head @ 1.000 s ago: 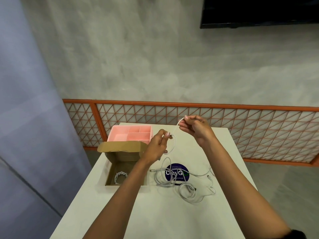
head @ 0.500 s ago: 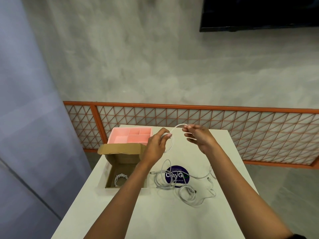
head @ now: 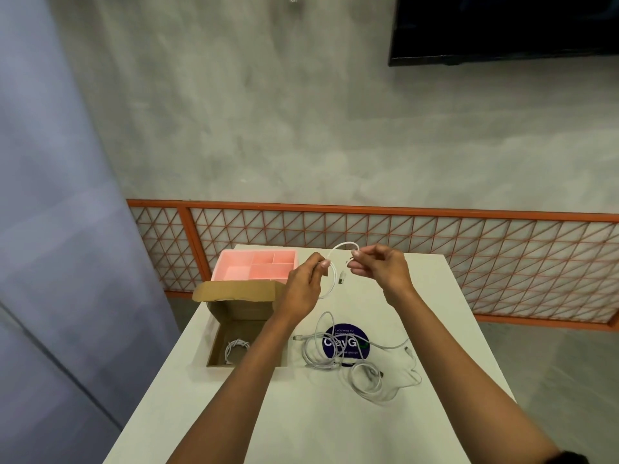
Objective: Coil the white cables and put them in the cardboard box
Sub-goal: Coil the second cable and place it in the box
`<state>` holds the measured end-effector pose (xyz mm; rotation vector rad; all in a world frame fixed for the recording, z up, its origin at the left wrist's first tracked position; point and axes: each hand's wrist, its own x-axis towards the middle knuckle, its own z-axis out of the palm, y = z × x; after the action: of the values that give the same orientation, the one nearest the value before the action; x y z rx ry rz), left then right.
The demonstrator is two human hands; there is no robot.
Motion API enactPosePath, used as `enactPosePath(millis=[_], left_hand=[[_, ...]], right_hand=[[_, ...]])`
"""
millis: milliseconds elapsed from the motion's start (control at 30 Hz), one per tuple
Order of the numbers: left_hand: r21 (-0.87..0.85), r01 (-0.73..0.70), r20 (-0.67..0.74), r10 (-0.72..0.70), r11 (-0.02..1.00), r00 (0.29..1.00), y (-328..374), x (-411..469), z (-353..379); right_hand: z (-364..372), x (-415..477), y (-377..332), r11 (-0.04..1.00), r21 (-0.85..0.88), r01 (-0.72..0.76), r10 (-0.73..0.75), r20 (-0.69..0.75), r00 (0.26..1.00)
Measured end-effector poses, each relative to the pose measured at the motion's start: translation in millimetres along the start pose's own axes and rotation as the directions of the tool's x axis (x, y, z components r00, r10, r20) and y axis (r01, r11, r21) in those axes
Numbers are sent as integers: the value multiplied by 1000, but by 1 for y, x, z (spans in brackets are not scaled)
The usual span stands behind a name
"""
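Note:
Above the middle of the table, my left hand point(head: 304, 283) and my right hand point(head: 380, 267) both pinch a thin white cable point(head: 335, 262) that curves in loops between them, its plug end dangling beside my right fingers. An open cardboard box point(head: 248, 333) sits at the table's left edge, flap up, with one coiled white cable point(head: 236, 347) inside. Several loose white cables point(head: 361, 363) lie tangled on the table to the right of the box, below my hands.
A pink compartment tray point(head: 256, 269) stands behind the box at the far left. A round dark blue sticker point(head: 345, 341) lies under the loose cables. The white table point(head: 301, 413) is narrow; an orange lattice rail point(head: 469, 242) runs behind it.
My right hand has swung down and left toward my left hand, laying another turn of cable onto the loop. The cable's plug end now hangs free between my hands.

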<state>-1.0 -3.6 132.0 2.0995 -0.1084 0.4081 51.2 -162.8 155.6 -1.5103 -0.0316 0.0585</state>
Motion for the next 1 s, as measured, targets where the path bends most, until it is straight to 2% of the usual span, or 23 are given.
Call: enactPosePath(millis=[167, 333, 500, 567, 667, 733, 833, 933, 1000], left_hand=[[-81, 30, 52, -26, 996, 998, 1, -1, 2], [-140, 40, 96, -27, 989, 995, 1, 1, 1], [-177, 50, 104, -32, 983, 994, -2, 5, 1], [-182, 54, 94, -37, 982, 995, -3, 6, 1], [-150, 70, 68, -60, 986, 996, -5, 6, 1], [-135, 69, 49, -63, 989, 997, -7, 7, 1], [-155, 81, 34, -77, 985, 996, -8, 9, 1], [-230, 110, 47, -102, 967, 994, -6, 10, -1], [-253, 129, 35, -124, 959, 992, -7, 10, 0]], right_hand=[[11, -4, -1, 996, 87, -13, 10, 44, 999], [12, -1, 2, 996, 59, 61, -57, -74, 996], [18, -12, -6, 971, 188, -145, 121, 136, 983], [19, -16, -8, 971, 139, -193, 166, 189, 968], [19, -19, -11, 981, -124, -147, 177, 292, 940], [21, -19, -14, 964, -231, -128, 202, 332, 922], [22, -20, -15, 958, -253, -134, 234, 421, 876], [22, -19, -12, 968, -243, -57, 179, 518, 836], [23, -18, -12, 962, -273, 17, 118, 471, 874]])
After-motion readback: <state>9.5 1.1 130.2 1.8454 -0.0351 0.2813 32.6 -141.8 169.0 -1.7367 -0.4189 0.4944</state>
